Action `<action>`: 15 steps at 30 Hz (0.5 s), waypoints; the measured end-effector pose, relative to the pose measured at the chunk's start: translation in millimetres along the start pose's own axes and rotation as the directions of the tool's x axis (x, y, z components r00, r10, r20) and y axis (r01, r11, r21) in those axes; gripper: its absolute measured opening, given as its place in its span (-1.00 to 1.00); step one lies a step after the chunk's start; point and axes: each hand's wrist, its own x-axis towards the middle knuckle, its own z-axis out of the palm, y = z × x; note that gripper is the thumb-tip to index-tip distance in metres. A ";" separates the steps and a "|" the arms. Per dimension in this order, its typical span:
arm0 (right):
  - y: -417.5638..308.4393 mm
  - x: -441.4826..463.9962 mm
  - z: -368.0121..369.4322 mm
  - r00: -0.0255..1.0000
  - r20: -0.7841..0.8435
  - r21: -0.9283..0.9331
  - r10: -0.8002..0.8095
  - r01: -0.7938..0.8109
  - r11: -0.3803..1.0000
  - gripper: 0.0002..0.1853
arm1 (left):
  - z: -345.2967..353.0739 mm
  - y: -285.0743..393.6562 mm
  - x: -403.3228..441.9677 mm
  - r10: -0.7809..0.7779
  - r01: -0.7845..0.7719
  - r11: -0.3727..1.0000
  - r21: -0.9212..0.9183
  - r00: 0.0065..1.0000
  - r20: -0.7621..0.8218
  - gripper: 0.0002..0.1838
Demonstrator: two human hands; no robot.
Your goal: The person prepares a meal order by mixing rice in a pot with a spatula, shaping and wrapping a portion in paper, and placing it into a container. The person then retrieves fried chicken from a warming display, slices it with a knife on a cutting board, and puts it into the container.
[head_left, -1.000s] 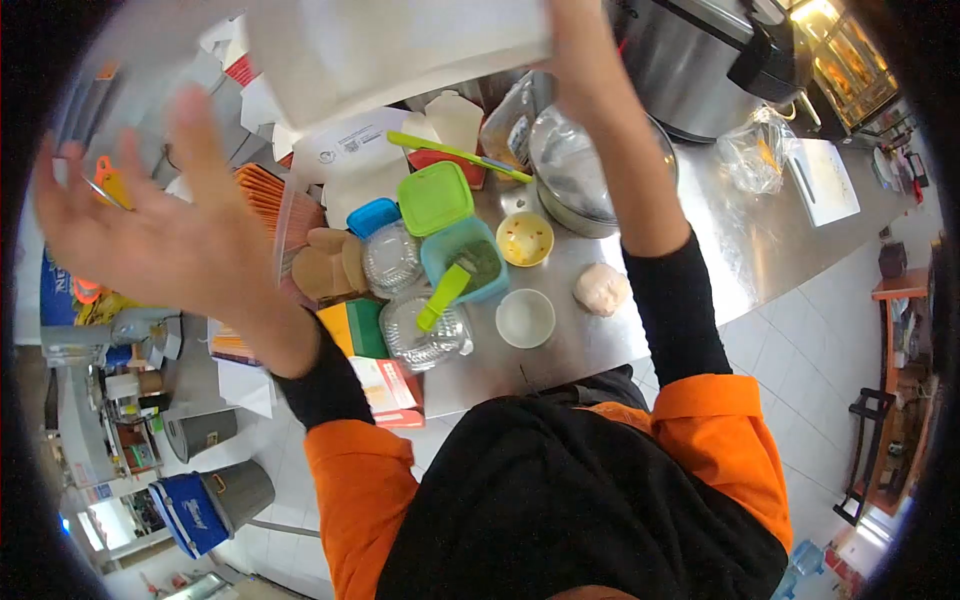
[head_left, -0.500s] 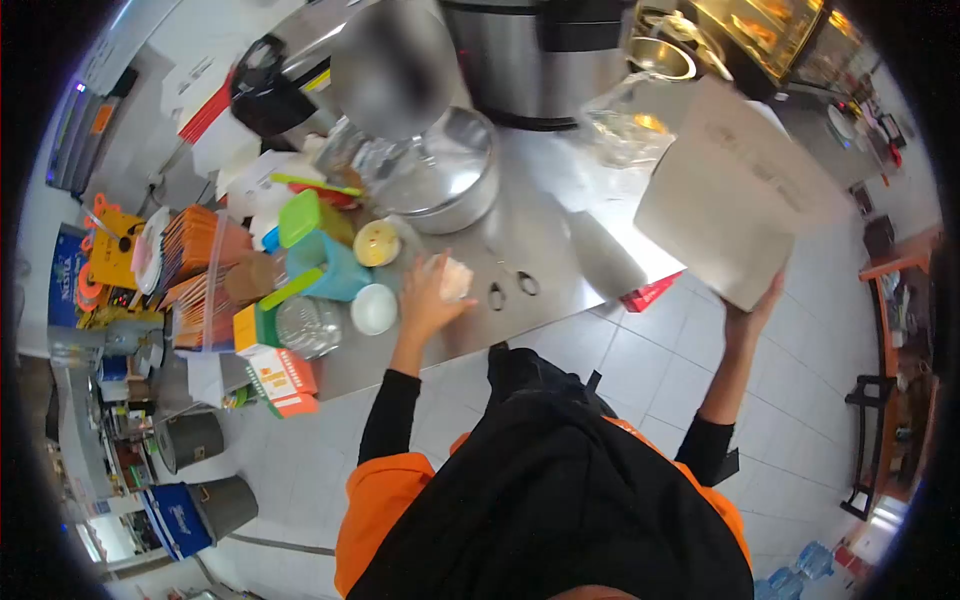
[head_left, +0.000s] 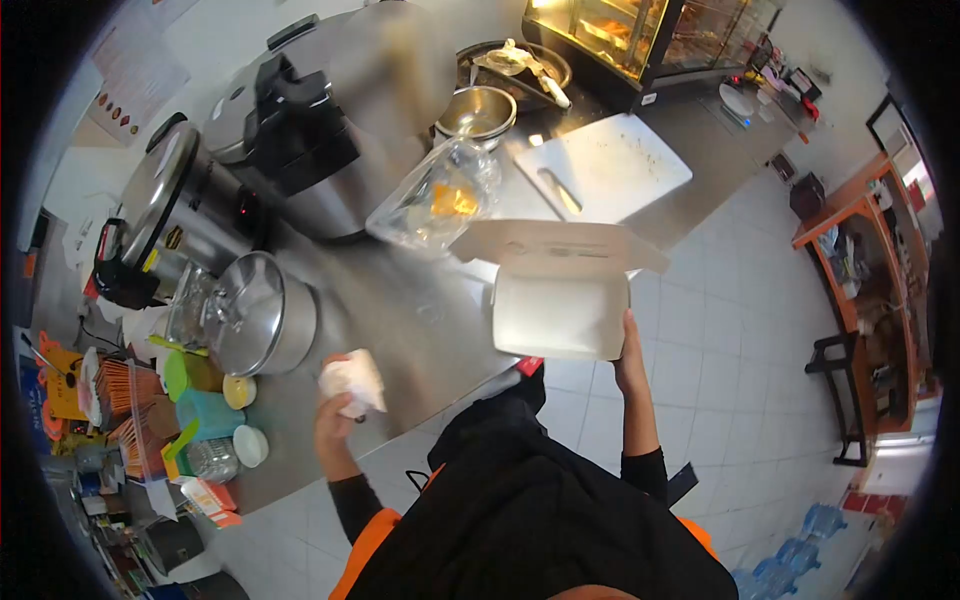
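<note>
My left hand [head_left: 333,418] is closed around a crumpled whitish-pink piece of cloth or paper [head_left: 356,382]; its exact kind is unclear. It is over the near part of the steel counter [head_left: 400,335], right of the lidded metal pot [head_left: 262,315]. My right hand [head_left: 629,358] grips the right side of a cardboard takeaway box [head_left: 562,318]. The box's lid stands open at its far side, and its pale inside shows no contents. Beyond the box lie a clear plastic bag [head_left: 440,205] with something yellow-orange in it and a white cutting board [head_left: 607,165] with a knife [head_left: 562,190].
Metal bowls [head_left: 478,112] and a dark pan [head_left: 555,65] stand near a lit food display case [head_left: 610,30]. Large cookers [head_left: 190,205] line the back. At left are a small white bowl [head_left: 251,446], a yellow-filled cup [head_left: 239,391] and a blue container [head_left: 212,413].
The view has turned right. The box has come from a tilted position to a more level one, its inside facing up. My left hand has moved away from the cups with the crumpled piece.
</note>
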 end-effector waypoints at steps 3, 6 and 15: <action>-39.4 42.4 -3.4 0.987 0.108 -0.140 -0.118 0.132 0.981 -0.53 | 112.5 -22.9 84.3 -0.044 -0.038 0.957 0.288 0.961 0.274 -0.35; -88.0 74.5 -13.1 0.977 0.165 -0.220 -0.135 0.169 0.961 -0.54 | 226.4 -44.8 166.9 0.004 -0.639 0.332 0.694 0.737 0.676 -0.40; -123.6 212.2 -133.1 0.992 -0.031 0.096 0.121 -0.117 0.988 -0.27 | 374.5 -123.0 325.1 -0.210 -0.806 0.092 0.584 0.558 0.803 -0.46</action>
